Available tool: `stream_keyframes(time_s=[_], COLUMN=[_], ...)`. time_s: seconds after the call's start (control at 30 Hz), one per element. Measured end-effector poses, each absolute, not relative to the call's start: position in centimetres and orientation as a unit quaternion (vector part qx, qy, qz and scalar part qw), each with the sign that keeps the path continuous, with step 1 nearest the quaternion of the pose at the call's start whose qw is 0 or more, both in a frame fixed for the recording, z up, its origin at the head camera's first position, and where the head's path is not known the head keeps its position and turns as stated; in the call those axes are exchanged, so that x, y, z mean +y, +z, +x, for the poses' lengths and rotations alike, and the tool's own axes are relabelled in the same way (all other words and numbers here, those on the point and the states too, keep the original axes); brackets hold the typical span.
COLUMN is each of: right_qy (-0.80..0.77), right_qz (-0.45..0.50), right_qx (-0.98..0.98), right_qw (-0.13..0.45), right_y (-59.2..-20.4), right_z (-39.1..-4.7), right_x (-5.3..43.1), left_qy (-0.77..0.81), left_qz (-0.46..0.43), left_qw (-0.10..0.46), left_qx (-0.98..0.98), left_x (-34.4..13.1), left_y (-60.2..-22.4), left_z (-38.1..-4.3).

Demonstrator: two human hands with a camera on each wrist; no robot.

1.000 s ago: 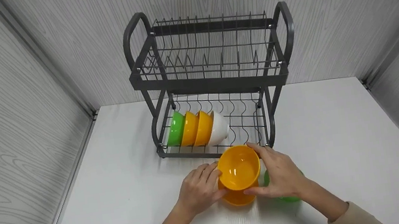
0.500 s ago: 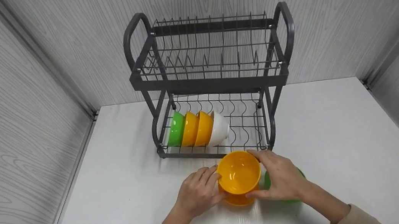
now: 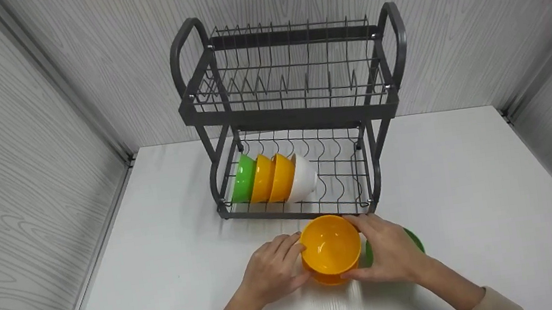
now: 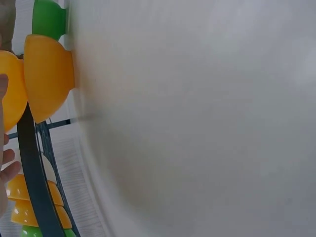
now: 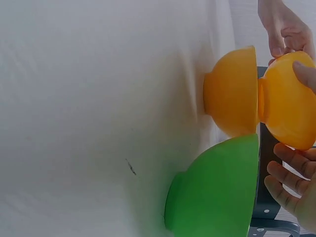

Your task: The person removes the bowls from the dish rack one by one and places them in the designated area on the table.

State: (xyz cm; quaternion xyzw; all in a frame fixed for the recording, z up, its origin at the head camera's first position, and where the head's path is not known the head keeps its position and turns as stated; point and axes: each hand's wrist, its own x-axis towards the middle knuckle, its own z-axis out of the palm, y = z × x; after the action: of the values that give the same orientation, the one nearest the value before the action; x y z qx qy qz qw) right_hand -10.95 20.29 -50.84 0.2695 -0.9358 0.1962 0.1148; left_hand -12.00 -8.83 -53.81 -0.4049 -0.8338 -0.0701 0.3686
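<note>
Both hands hold an orange bowl (image 3: pixel 330 245) by its sides, its opening facing up and towards the head camera. My left hand (image 3: pixel 273 271) grips the left side, thumb low and fingers at the rim. On the other side my right hand (image 3: pixel 388 247) spans it between thumb and fingers. A second orange bowl (image 5: pixel 232 94) stands upright on the table directly beneath, mostly covered in the head view; the held bowl's foot is right at its rim in the right wrist view. A green bowl (image 5: pixel 217 190) stands upright beside it, partly behind my right hand in the head view.
A black two-tier dish rack (image 3: pixel 292 115) stands behind the hands. On its lower tier a green bowl (image 3: pixel 244 179), two orange bowls (image 3: pixel 281 177) and a white bowl (image 3: pixel 302 178) lean on their sides in a row. Wood-grain panels (image 3: pixel 10 158) enclose the white table (image 3: pixel 452 196).
Both hands have lowered the held orange bowl towards the front, so it covers more of the orange bowl beneath. The bowls on the rack have not moved.
</note>
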Motion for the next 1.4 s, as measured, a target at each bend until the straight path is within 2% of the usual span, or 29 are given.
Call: stream_keyframes(time_s=[0.5, 1.4], right_qy=[0.16, 0.12], right_qz=[0.24, 0.25], right_qx=[-0.955, -0.96], right_qw=[0.071, 0.037], right_y=[-51.3, -52.3], right_z=[-10.8, -11.0], right_x=[19.8, 19.6], left_qy=[-0.082, -0.037], left_qz=[-0.408, -0.407], left_qw=[0.335, 0.311], left_qx=[-0.845, -0.858], left_x=[-8.9, -9.3], left_y=[-54.3, -55.1], left_z=[-11.6, -11.4])
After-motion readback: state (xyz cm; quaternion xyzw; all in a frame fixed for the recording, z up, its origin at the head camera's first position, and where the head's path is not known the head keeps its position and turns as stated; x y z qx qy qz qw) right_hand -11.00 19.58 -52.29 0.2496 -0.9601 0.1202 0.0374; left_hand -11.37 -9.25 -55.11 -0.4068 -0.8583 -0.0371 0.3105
